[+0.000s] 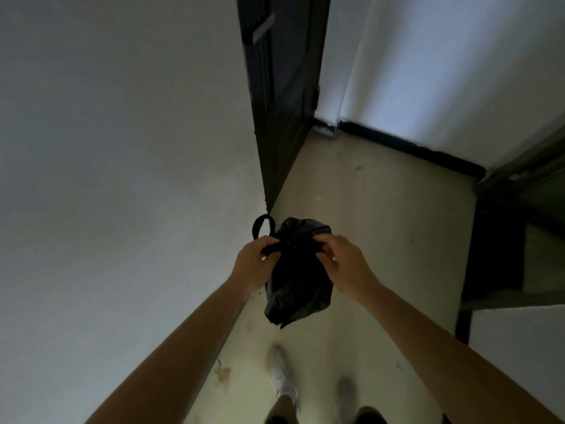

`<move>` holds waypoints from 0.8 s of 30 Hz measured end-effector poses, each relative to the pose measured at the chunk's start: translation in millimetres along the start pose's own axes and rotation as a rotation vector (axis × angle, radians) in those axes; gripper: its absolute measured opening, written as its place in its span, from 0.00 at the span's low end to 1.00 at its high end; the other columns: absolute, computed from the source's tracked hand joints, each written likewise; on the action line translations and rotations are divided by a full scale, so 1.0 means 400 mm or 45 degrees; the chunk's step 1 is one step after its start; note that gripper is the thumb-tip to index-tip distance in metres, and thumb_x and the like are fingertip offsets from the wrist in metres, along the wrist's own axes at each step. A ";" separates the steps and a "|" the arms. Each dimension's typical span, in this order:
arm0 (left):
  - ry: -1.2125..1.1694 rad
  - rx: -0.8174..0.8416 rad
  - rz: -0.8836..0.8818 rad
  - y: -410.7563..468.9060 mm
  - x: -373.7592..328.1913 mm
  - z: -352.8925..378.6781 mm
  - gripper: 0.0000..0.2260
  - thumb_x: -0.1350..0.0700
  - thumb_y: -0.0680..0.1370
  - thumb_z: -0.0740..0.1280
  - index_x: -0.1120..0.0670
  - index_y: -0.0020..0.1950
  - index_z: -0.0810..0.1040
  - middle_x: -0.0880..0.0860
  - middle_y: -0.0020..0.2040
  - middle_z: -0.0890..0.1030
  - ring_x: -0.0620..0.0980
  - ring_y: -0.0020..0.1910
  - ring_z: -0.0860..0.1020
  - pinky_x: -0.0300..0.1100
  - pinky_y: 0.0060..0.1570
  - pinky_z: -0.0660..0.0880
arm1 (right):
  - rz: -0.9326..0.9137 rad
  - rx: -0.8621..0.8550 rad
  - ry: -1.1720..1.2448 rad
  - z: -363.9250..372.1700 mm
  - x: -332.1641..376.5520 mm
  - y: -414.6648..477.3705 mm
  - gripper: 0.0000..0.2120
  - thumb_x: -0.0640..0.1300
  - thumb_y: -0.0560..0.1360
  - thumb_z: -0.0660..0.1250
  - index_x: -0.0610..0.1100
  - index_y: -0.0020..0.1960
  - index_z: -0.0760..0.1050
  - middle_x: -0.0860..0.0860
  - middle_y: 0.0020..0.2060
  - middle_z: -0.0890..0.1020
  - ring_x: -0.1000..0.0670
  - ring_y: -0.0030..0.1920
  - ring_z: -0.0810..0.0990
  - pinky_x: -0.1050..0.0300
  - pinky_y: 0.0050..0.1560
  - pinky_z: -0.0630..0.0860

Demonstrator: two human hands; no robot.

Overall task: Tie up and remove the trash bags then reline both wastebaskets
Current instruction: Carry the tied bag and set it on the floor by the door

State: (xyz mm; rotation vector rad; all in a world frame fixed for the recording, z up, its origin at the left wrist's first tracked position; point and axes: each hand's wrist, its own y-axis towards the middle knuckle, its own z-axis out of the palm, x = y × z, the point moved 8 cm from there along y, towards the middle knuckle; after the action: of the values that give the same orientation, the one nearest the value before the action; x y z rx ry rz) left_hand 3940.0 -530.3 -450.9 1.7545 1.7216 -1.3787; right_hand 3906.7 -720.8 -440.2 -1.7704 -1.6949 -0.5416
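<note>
A small black trash bag [298, 280] hangs in the air in front of me, above the pale floor. Its top is gathered and pulled out sideways into two strips. My left hand [255, 260] grips the left strip, whose end loops up above my fingers. On the right, my right hand [341, 260] pinches the other strip. The bag's body droops between my wrists. No wastebasket is in view.
I stand in a narrow, dim corridor. A white wall [122, 179] runs close on my left, with a dark door [279, 102] standing open ahead. A wall with a black skirting board [412, 148] closes the far end. Dark steps [501, 249] lie to the right. My shoes [282, 374] are below.
</note>
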 end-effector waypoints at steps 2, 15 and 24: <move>0.003 0.029 -0.062 0.085 0.089 0.053 0.08 0.59 0.79 0.67 0.51 0.57 0.81 0.51 0.54 0.83 0.53 0.56 0.80 0.52 0.61 0.75 | 0.094 0.009 0.057 0.086 -0.104 0.051 0.14 0.39 0.79 0.66 0.42 0.64 0.77 0.44 0.50 0.80 0.47 0.48 0.79 0.59 0.51 0.72; 0.358 0.043 -0.335 0.508 0.890 0.474 0.09 0.59 0.81 0.63 0.57 0.59 0.79 0.51 0.48 0.79 0.51 0.44 0.76 0.26 0.38 0.65 | 0.341 0.266 0.088 0.875 -0.797 0.303 0.08 0.41 0.78 0.69 0.40 0.54 0.83 0.44 0.46 0.85 0.45 0.49 0.83 0.62 0.48 0.72; 0.648 0.222 -0.373 0.612 1.176 0.658 0.11 0.55 0.83 0.61 0.55 0.62 0.79 0.58 0.56 0.82 0.59 0.55 0.79 0.49 0.51 0.76 | 0.369 0.417 0.060 1.155 -1.035 0.376 0.10 0.42 0.78 0.69 0.41 0.57 0.83 0.44 0.51 0.86 0.46 0.52 0.84 0.61 0.55 0.74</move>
State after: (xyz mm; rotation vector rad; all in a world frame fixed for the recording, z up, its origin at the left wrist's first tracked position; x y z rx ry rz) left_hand 3963.3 -514.3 -1042.1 2.1587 2.2567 -1.2986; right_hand 3960.3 -707.7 -1076.4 -1.7039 -1.3710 -0.1652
